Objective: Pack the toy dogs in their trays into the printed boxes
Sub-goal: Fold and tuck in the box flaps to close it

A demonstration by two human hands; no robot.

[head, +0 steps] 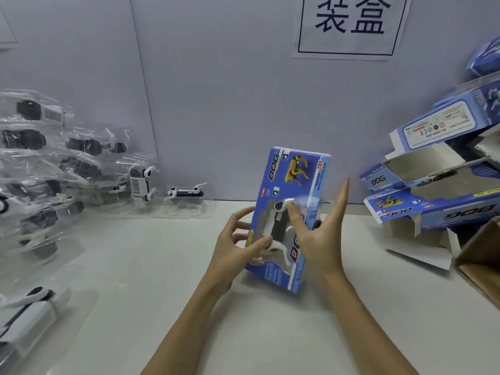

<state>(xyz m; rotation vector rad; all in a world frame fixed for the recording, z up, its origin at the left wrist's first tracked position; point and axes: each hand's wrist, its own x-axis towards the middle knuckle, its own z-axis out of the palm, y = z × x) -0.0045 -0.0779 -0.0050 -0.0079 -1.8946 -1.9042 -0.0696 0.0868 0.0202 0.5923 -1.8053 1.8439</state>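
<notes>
Both hands are on one blue printed box (290,212), held up on end just above the pale counter (162,266), right in the middle. Through its clear window a black-and-white toy dog (280,223) shows inside. The left hand (238,244) clasps the box's left edge, thumb on the front, fingers curled behind. The right hand (319,234) lies against the right side with its fingers spread wide and straight, blurred, one fingertip on the window. Off to the left sits a heap of clear trays (54,163) with more dogs in them. On the right, empty boxes (433,185) are stacked with flaps hanging open, beside a brown carton (481,255).
</notes>
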